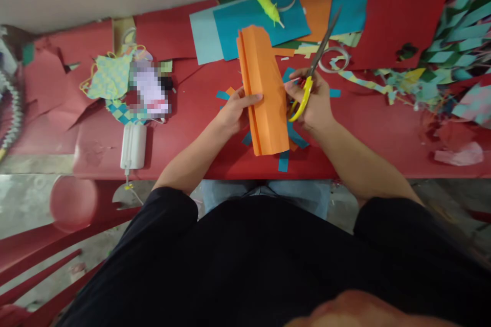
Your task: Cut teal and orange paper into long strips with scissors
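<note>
My left hand (233, 111) lies on the folded orange paper (263, 89), fingers pressing across its edge; I cannot tell whether my thumb is under it; the paper sits flat near the middle of the red table (184, 97); my right hand (312, 99) is clenched round the yellow-handled scissors (302, 98), just beside the paper, blades pointing up and clear of it; teal strips (284, 161) lie under and around the paper; a tape roll (333, 59) sits just past the scissors.
</note>
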`<act>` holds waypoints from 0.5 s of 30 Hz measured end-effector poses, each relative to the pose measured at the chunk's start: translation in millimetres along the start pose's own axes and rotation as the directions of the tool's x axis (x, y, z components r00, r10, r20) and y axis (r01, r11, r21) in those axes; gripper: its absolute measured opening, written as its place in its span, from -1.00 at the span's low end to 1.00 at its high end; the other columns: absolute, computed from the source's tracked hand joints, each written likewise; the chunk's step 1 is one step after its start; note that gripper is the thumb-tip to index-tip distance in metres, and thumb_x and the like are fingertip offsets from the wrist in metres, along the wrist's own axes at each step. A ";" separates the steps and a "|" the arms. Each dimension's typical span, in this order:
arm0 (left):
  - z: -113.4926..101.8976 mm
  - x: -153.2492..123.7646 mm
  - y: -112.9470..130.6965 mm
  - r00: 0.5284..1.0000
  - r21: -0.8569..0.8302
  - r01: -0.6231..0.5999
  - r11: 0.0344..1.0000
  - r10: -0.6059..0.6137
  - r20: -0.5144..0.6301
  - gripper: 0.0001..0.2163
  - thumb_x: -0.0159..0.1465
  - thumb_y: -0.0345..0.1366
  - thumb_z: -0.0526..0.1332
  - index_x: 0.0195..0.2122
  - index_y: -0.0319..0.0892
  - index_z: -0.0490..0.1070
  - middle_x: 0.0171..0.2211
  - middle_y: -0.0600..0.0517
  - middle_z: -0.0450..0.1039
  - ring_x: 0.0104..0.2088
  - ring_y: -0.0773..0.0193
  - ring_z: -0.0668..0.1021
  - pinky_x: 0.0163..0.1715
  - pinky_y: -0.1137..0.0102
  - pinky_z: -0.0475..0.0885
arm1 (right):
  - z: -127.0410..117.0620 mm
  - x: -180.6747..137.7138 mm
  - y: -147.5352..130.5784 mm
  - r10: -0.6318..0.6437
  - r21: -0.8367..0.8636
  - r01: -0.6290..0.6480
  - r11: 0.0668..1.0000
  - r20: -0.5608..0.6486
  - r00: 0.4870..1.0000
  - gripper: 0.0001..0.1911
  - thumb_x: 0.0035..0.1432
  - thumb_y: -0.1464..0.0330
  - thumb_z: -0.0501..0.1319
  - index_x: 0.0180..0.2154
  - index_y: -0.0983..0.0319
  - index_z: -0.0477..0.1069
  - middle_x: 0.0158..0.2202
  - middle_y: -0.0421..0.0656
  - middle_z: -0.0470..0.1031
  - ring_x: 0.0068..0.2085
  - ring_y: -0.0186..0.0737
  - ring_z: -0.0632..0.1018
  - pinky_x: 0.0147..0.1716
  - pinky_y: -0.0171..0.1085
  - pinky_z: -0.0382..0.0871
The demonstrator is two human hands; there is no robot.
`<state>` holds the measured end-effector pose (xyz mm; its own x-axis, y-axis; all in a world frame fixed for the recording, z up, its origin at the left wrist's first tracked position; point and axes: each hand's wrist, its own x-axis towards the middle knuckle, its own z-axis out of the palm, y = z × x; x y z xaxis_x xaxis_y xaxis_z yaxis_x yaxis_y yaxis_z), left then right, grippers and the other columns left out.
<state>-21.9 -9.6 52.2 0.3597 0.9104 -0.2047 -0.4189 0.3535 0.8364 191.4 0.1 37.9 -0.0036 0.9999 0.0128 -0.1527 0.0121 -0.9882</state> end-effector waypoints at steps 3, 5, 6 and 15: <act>-7.5 1.5 8.4 0.998 0.022 -0.062 0.998 0.062 -0.029 -0.57 0.19 -0.05 0.55 0.03 -0.08 0.60 0.03 -0.07 0.73 0.23 -0.17 0.70 0.29 -0.01 0.66 | -10.1 0.4 -10.7 0.020 -0.110 -0.013 0.994 0.062 0.998 -0.30 0.20 -0.30 0.43 0.06 0.07 0.47 -0.43 -0.24 0.54 -0.53 -0.29 0.53 -0.63 -0.32 0.27; -19.0 6.2 16.4 0.989 0.029 -0.122 0.992 0.124 -0.081 -0.59 0.20 -0.01 0.53 -0.01 -0.07 0.59 0.01 -0.06 0.73 0.20 -0.15 0.71 0.24 0.04 0.67 | -10.5 -4.5 -16.5 0.028 -0.175 -0.008 0.985 0.115 0.993 -0.16 0.09 -0.47 0.34 0.00 0.09 0.49 -0.48 -0.20 0.53 -0.53 -0.23 0.57 -0.62 -0.30 0.34; -26.1 9.4 20.6 0.982 0.028 -0.151 0.988 0.153 -0.107 -0.59 0.20 0.01 0.52 -0.02 -0.06 0.59 0.01 -0.06 0.72 0.21 -0.15 0.71 0.23 0.05 0.67 | -8.6 -8.8 -18.3 0.042 -0.185 -0.016 0.983 0.136 0.990 -0.11 0.07 -0.52 0.28 -0.04 0.11 0.48 -0.48 -0.18 0.53 -0.51 -0.19 0.60 -0.59 -0.27 0.41; -85.7 29.9 58.4 0.876 0.023 -0.390 0.920 0.379 -0.299 -0.79 0.34 0.02 0.29 -0.09 0.12 0.56 -0.05 0.24 0.74 0.45 0.08 0.47 0.57 0.12 0.32 | 3.4 -57.4 -10.8 0.264 -0.155 -0.214 0.964 0.570 0.778 0.00 0.07 -0.58 0.14 0.05 0.14 0.39 -0.16 0.01 0.66 -0.19 -0.04 0.71 -0.27 -0.19 0.57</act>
<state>-107.1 56.7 51.3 -0.0926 0.9956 -0.0142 -0.5064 -0.0348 0.8616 189.9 -57.5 48.3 -0.6069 0.7776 -0.1641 0.0070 -0.2012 -0.9795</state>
